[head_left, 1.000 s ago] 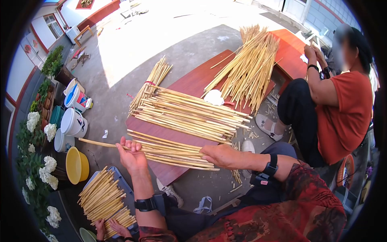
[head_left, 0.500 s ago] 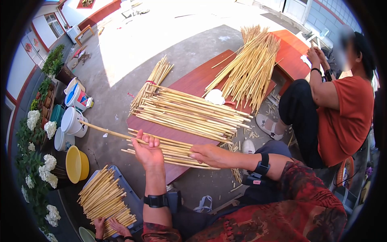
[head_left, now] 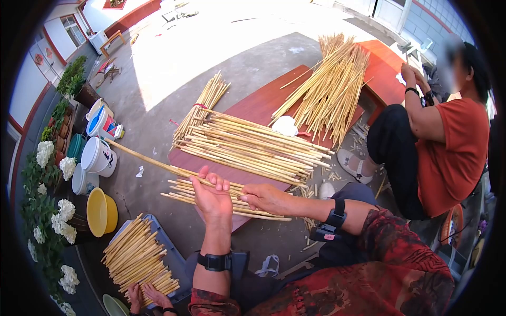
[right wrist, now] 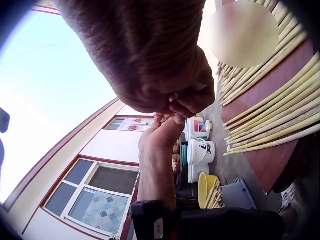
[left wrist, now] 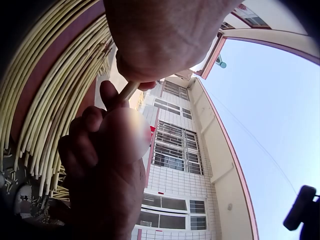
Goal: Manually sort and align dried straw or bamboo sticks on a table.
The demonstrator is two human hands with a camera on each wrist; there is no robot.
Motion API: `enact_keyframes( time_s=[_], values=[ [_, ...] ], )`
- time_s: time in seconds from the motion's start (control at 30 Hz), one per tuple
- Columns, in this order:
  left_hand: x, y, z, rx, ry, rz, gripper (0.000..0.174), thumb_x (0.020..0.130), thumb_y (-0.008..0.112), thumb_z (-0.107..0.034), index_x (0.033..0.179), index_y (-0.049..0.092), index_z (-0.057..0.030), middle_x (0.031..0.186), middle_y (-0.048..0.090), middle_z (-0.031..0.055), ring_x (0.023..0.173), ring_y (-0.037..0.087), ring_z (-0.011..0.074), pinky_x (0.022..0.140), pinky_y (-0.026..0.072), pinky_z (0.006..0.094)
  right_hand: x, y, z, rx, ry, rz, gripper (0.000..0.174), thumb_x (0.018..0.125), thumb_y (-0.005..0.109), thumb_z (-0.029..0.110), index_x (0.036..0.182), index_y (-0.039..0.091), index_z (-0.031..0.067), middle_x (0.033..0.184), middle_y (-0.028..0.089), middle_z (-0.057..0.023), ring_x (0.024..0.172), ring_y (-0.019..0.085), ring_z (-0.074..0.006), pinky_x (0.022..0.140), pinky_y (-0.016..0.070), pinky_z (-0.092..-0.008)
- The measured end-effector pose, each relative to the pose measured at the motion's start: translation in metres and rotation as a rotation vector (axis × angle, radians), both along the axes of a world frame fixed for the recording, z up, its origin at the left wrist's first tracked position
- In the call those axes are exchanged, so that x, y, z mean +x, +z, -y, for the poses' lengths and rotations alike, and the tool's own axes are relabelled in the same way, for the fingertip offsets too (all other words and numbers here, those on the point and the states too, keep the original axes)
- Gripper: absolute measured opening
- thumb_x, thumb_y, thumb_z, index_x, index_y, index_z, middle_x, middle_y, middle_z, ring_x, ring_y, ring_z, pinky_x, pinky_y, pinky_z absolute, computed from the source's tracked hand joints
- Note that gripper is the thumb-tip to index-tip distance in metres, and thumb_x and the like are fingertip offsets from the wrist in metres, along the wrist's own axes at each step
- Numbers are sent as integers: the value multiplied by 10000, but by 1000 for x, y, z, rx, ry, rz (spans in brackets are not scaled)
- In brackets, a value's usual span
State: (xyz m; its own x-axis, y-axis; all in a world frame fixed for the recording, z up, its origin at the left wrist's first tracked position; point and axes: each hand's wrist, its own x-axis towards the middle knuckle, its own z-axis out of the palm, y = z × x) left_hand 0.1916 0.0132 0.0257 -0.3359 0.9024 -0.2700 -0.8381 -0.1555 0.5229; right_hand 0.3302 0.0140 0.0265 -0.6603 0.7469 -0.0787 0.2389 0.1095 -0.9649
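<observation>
- Stick (head_left: 141, 156): held in both your hands, its long end slanting out past your left grip toward the buckets (head_left: 98, 157).
- Left hand (head_left: 213, 201): palm up, your fingers curled round the stick.
- Right hand (head_left: 268, 200): pinches the stick just beside your left grip.
- Small row of sticks (head_left: 182, 196): under your grip, on the reddish board (head_left: 263, 100).
- Larger row of sticks (head_left: 253, 145): beyond your grip, same board.
- Blue tray (head_left: 172, 258): left of your grip, nearer you, holding short sticks (head_left: 138, 253).
</observation>
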Motion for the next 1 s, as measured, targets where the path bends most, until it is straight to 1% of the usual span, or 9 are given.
enact_keyframes(
  time_s=[0.27, 0.43, 0.53, 0.63, 0.7, 0.73, 0.8, 0.93, 1.0],
  values=[
    [4, -1, 2, 0, -27, 3, 432, 887, 285, -412, 999, 389, -8, 635, 348, 31, 500, 312, 117, 456, 306, 266, -6, -1, -2, -177, -19, -48, 257, 860, 416, 227, 732, 482, 14, 583, 508, -46, 511, 459, -128, 474, 380, -271],
    [6, -1, 1, 61, -22, 19, 346, 888, 262, -296, 1030, 384, -5, 668, 366, 35, 537, 329, 127, 491, 322, 290, -8, -2, -7, -150, -9, -84, 261, 856, 424, 228, 733, 482, 5, 581, 503, -43, 516, 461, -117, 469, 378, -267],
    [11, 4, -1, 8, -23, -22, 320, 874, 259, -244, 1041, 378, 1, 684, 368, 39, 568, 340, 137, 521, 333, 303, -9, 6, -9, -221, -36, -106, 260, 851, 432, 222, 732, 481, -3, 594, 504, -49, 520, 463, -113, 473, 381, -260],
    [10, 3, -3, 4, -3, -49, 317, 867, 263, -233, 1041, 375, 7, 690, 368, 44, 582, 344, 144, 532, 339, 305, -12, 2, -13, -204, -52, -73, 257, 844, 447, 219, 740, 484, -13, 611, 510, -68, 537, 475, -137, 503, 396, -267],
    [10, 4, -4, 2, -7, -49, 316, 867, 266, -235, 1039, 376, 7, 690, 369, 46, 580, 345, 146, 531, 339, 307, -14, 0, -13, 65, -82, 8, 248, 838, 453, 212, 756, 491, -19, 651, 536, -139, 594, 528, -249, 562, 418, -329],
    [10, 5, -4, 0, -11, -49, 316, 868, 268, -236, 1037, 376, 7, 689, 369, 48, 579, 346, 148, 530, 339, 309, -14, 0, -12, 65, -81, 8, 248, 838, 453, 212, 756, 491, -19, 651, 536, -139, 594, 528, -249, 562, 418, -329],
    [9, 4, -4, 0, -12, -39, 313, 869, 268, -238, 1031, 378, 6, 689, 370, 48, 577, 345, 149, 530, 339, 312, -13, 0, -9, 269, -115, 106, 234, 836, 454, 212, 805, 492, -16, 707, 541, -210, 709, 529, -365, 626, 416, -396],
    [7, 8, -4, 4, 12, 8, 263, 866, 282, -223, 974, 404, -17, 698, 366, 40, 574, 331, 144, 537, 327, 302, -12, -4, -11, 304, -149, 41, 227, 836, 450, 213, 846, 479, -11, 743, 536, -239, 760, 508, -407, 644, 406, -434],
    [0, 10, -6, 0, 42, 7, 281, 871, 268, -237, 975, 404, -14, 688, 364, 39, 566, 333, 144, 529, 327, 304, -11, -1, -10, 353, -119, 129, 226, 837, 446, 222, 860, 464, -3, 732, 537, -234, 732, 518, -400, 627, 407, -438]
  ],
)
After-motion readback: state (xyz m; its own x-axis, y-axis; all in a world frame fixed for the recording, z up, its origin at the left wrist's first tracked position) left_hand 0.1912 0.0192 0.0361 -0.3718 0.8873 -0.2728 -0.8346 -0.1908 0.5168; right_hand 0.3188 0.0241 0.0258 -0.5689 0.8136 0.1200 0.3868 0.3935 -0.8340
